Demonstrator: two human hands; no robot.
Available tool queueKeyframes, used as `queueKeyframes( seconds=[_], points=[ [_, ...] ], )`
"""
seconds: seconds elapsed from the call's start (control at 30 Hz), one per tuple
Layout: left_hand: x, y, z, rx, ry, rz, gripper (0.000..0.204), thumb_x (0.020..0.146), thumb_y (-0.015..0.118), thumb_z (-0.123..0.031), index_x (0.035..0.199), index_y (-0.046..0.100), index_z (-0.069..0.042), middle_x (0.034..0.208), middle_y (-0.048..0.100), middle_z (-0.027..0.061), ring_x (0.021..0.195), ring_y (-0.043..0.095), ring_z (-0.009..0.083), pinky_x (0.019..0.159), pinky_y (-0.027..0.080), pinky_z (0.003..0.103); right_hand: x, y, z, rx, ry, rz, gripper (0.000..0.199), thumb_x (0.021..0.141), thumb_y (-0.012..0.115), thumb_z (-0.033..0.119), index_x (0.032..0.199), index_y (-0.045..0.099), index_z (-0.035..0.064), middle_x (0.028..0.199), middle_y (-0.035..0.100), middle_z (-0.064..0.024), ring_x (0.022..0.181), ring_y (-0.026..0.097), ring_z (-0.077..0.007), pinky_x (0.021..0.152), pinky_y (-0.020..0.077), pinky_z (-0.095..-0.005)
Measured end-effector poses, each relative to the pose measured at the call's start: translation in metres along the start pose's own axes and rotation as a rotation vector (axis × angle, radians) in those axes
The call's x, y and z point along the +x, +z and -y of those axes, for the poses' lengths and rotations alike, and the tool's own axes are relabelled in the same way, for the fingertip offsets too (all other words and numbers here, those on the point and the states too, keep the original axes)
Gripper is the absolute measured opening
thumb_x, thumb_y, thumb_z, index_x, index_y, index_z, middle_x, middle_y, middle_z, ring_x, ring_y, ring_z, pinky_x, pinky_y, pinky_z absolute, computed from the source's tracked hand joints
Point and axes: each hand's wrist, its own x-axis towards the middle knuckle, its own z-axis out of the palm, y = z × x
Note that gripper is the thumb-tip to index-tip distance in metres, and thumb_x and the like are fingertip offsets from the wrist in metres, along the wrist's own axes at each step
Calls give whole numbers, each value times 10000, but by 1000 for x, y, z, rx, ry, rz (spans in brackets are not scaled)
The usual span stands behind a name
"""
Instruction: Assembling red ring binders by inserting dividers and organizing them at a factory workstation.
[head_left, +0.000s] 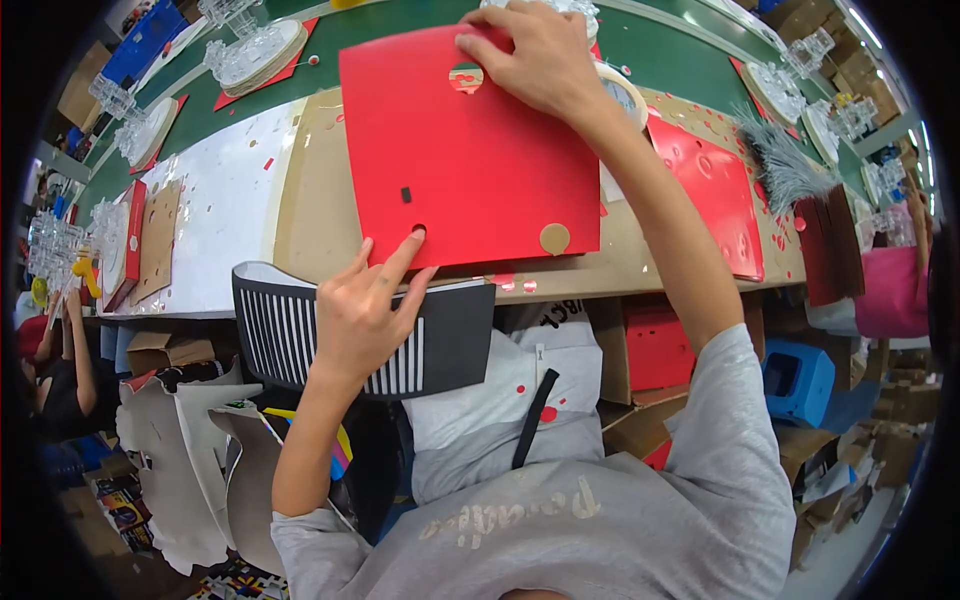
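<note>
A red cardboard sheet point(490, 150) stands tilted at the table's near edge, with a round hole near its top, a small slot and a small hole at lower left, and a tan round spot at lower right. My right hand point(540, 55) grips its top edge, thumb on the front and the other fingers partly hidden behind. My left hand point(362, 315) is at the lower left, fingers spread, its index fingertip at the small hole and the thumb by the bottom edge. Below that hand is a black curved piece with white stripes point(455, 345).
A brown cardboard-topped table point(320, 180) carries red scraps and a red sheet point(705, 195) at right. A roll of tape point(622, 95) is partly hidden by my right arm. Beyond, clear plastic parts point(250, 60) stand on a green conveyor point(390, 20). Other people work at both sides.
</note>
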Motion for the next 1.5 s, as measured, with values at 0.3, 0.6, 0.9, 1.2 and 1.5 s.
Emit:
queueKeyframes(
  seconds=[0.3, 0.6, 0.9, 1.2, 1.5],
  points=[
    [3, -42, 3, -171, -164, -121, 338, 881, 676, 15, 1218, 687, -5, 558, 363, -27, 527, 347, 52, 681, 500, 253, -5, -130, -164, 206, 103, -48, 309, 943, 607, 304, 1149, 703, 94, 965, 683, -149, 943, 636, -355, 845, 485, -421],
    [4, -26, 0, -337, -320, -55, 220, 889, 671, -3, 1102, 720, -30, 550, 305, -25, 503, 290, 56, 501, 211, 271, -164, -154, -279, -21, 852, 292, 586, 965, 561, 564, 1110, 737, 24, 901, 734, -141, 819, 661, -196, 797, 523, -358],
    [6, -40, -9, -309, -267, -4, 282, 842, 709, 0, 1110, 736, -86, 509, 374, 11, 456, 372, 86, 511, 279, 269, -191, -106, -254, -323, 386, 356, 284, 983, 578, 345, 1167, 749, 214, 888, 652, -138, 913, 634, -277, 807, 495, -384],
    [34, -25, -5, -174, -418, 4, 103, 878, 725, -102, 908, 735, -3, 497, 403, 91, 421, 404, 146, 462, 312, 327, -131, -88, -165, -321, 13, 66, 249, 799, 716, 75, 1048, 717, 80, 1095, 652, -98, 1028, 624, -299, 853, 507, -422],
    [50, -18, -21, -230, -450, 2, 387, 924, 697, -157, 641, 604, 89, 485, 444, 192, 373, 386, 265, 447, 321, 385, -106, -48, 96, 465, -147, 150, 303, 677, 836, 119, 965, 746, 82, 970, 700, -56, 898, 672, -239, 745, 529, -366]
  ],
)
